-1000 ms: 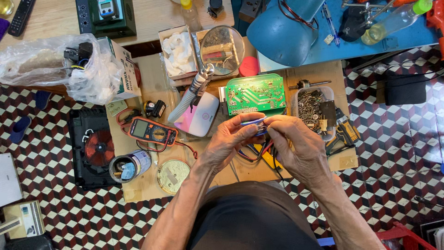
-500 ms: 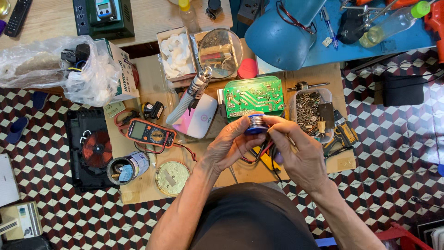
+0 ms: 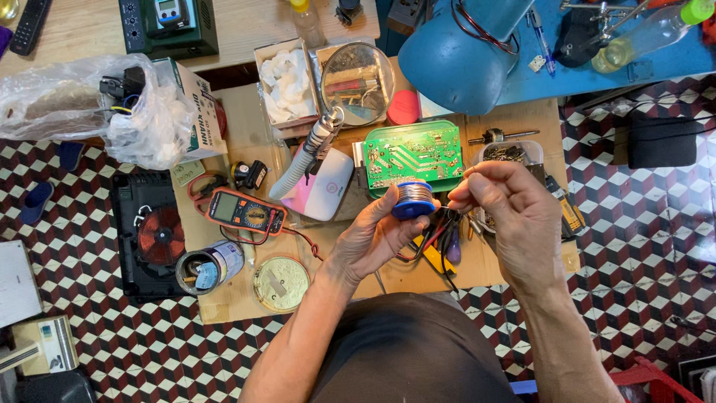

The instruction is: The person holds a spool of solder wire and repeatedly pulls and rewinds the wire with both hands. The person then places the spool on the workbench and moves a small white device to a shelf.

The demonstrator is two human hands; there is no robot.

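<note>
From the head camera we look straight down on a crowded tabletop (image 3: 239, 119). Our left hand (image 3: 380, 231) is curled around a blue spool of solder wire (image 3: 412, 198), fingers pressed against its rim, holding it just above the near edge of the green circuit board (image 3: 414, 155). Our right hand (image 3: 514, 213) sits just beside the spool, thumb and fingertips pinched together as if on the wire's free end, though the strand itself is too thin to see. To draw wire well, we judge it best to let the spool turn loosely in the left hand and pull level and slowly, clear of the cutters and red-handled tools (image 3: 440, 246) lying below. An orange multimeter (image 3: 245, 212) rests to the left.
</note>
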